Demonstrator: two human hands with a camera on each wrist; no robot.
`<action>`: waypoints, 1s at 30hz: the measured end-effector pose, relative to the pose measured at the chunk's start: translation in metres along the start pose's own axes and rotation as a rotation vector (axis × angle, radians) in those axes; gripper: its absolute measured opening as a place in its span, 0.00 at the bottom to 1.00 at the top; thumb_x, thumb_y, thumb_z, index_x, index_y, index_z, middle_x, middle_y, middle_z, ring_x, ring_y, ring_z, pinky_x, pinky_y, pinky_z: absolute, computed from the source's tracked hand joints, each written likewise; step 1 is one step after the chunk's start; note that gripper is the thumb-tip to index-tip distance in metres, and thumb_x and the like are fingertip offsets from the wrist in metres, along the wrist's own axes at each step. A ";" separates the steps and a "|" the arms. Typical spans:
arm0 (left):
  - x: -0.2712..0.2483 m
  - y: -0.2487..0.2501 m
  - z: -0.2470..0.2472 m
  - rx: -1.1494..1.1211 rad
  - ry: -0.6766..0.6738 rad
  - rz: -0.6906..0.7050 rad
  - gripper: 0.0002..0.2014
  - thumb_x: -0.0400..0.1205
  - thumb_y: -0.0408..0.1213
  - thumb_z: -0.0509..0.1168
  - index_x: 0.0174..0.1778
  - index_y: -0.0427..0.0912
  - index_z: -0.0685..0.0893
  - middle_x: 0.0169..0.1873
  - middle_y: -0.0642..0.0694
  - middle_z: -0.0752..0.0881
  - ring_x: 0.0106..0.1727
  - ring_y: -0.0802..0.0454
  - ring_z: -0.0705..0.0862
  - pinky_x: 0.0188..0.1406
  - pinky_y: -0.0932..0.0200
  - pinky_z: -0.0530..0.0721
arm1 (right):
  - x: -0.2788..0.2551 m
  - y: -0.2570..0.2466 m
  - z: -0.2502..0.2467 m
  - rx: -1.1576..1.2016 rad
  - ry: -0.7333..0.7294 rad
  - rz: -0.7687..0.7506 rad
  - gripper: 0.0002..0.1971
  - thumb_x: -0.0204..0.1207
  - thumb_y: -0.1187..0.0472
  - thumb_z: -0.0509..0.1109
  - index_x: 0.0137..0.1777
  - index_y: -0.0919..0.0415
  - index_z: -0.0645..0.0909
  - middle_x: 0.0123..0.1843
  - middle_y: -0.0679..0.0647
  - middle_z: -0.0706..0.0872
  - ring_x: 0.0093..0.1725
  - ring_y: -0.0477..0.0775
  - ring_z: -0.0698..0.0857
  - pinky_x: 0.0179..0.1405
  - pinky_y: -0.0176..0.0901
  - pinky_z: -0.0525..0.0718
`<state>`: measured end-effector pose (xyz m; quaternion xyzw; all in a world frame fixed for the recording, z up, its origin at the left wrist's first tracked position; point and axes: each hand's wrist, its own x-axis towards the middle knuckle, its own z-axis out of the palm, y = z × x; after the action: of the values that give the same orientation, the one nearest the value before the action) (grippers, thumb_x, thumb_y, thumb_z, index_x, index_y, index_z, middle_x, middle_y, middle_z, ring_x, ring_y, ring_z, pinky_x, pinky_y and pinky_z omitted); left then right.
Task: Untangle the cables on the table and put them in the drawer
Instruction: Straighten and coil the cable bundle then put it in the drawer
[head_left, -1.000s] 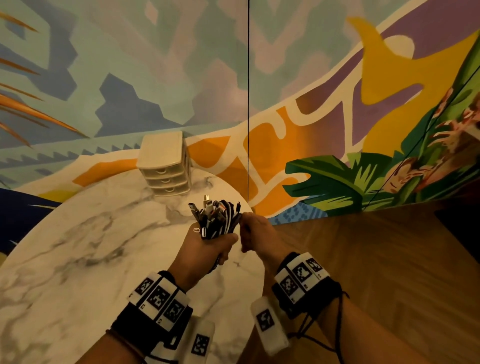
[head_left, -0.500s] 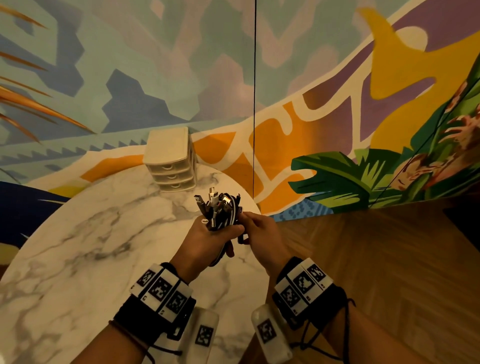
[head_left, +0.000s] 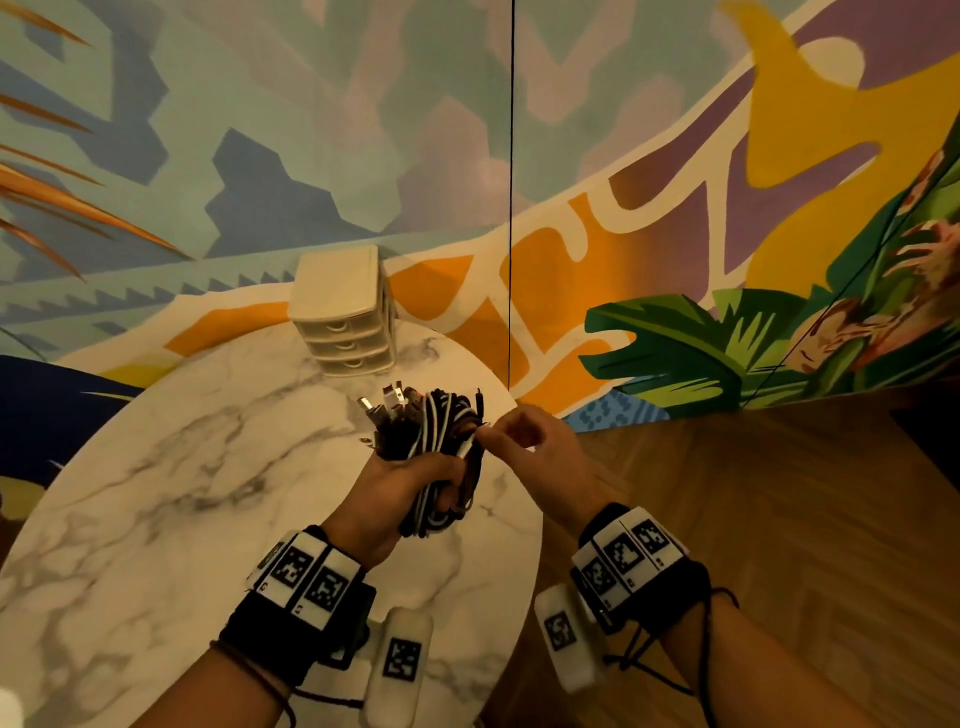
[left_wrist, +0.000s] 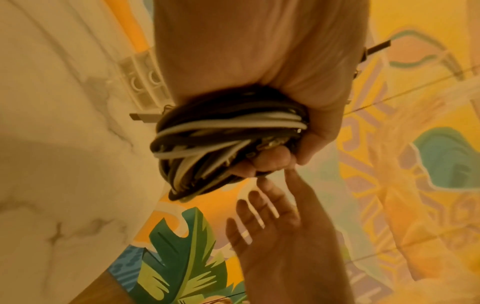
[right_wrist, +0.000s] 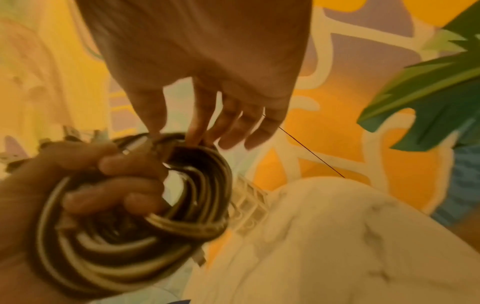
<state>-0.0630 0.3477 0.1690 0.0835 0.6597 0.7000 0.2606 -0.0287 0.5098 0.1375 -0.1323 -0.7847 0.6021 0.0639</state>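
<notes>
1. While the left hand (head_left: 395, 493) is wrapped tight round the bundle of cables (head_left: 436, 441), holding it above the table (head_left: 156, 467), it likely steadies the tangle for picking.
2. The right hand (head_left: 530, 447) pinches a cable end at the bundle's right side, other fingers loose.
3. Beyond the hands, the drawer unit (head_left: 343, 312) stands closed.

- Cables (head_left: 431, 447) sit inside the left hand's (head_left: 395, 493) curled fingers (right_wrist: 124, 164), above the table (head_left: 156, 493).
- Right hand's (head_left: 540, 457) fingertips (right_wrist: 192, 137) touch the bundle's right side.
- Drawer unit (head_left: 343, 312) stands beyond the fingers, on the table's far edge.
</notes>
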 end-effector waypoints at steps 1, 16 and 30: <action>-0.001 -0.001 -0.001 -0.016 -0.010 -0.004 0.07 0.71 0.28 0.66 0.28 0.33 0.77 0.19 0.39 0.73 0.21 0.47 0.71 0.27 0.57 0.76 | -0.001 0.005 0.002 0.086 0.017 0.034 0.15 0.72 0.44 0.73 0.48 0.54 0.79 0.48 0.52 0.85 0.49 0.49 0.84 0.47 0.40 0.82; 0.011 0.015 -0.005 0.024 0.118 -0.162 0.06 0.73 0.23 0.66 0.34 0.33 0.88 0.31 0.35 0.85 0.27 0.47 0.82 0.36 0.55 0.82 | 0.001 0.005 0.037 0.637 -0.065 0.295 0.24 0.70 0.38 0.71 0.59 0.52 0.84 0.56 0.56 0.90 0.58 0.57 0.88 0.65 0.62 0.81; 0.013 0.004 0.000 0.010 0.167 -0.132 0.13 0.74 0.22 0.66 0.49 0.40 0.86 0.40 0.39 0.90 0.45 0.40 0.88 0.48 0.46 0.86 | 0.003 -0.004 0.020 0.704 -0.096 0.339 0.14 0.75 0.52 0.71 0.57 0.56 0.85 0.53 0.57 0.91 0.53 0.57 0.90 0.57 0.54 0.86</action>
<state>-0.0747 0.3541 0.1700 -0.0176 0.6867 0.6824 0.2499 -0.0375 0.4914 0.1354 -0.2017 -0.4994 0.8420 -0.0318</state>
